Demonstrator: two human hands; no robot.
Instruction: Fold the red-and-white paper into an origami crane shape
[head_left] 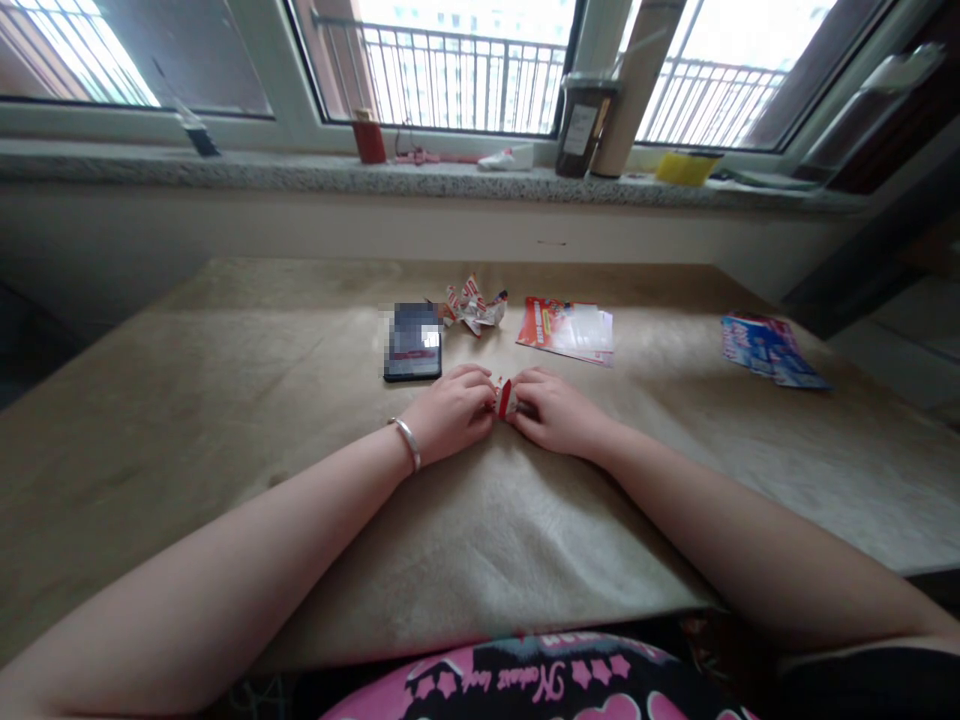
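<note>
Between my two hands, over the middle of the table, is a small red-and-white piece of folded paper. My left hand, with a silver bangle at the wrist, pinches its left side with curled fingers. From the other side my right hand grips the paper's right edge between thumb and fingers. Much of the paper is hidden behind the fingertips. Just beyond the hands lies a pointed, folded paper shape in white, red and dark colours. A dark phone or tablet, partly pixelated, lies beyond my left hand.
Red-orange printed sheets lie beyond my right hand. Blue printed sheets are farther right on the brown-covered table. Along the windowsill stand a red container, a dark lidded box and a yellow item.
</note>
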